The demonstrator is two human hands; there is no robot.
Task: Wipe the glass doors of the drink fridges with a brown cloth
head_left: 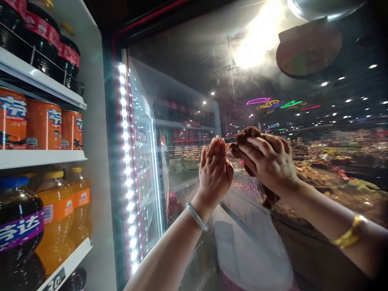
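A brown cloth [269, 197] is bunched under my right hand [271, 159], which presses it against the glass door [194, 109]. Its folds stick out past the fingertips and hang below the palm. To the left of it, my left hand [214, 165] lies flat on the same glass, fingers stretched out and pointing up, holding nothing. A pale bangle [197, 217] circles my left wrist, and a gold bracelet [351, 232] sits on my right forearm. Faint smears and reflections show on the pane.
At left, cooler shelves [42, 159] hold orange cans [45, 124], dark bottles with red labels [42, 34] and orange drink bottles [57, 206]. A bright LED strip [129, 182] runs down the cooler's edge. Store displays [342, 182] appear beyond the glass.
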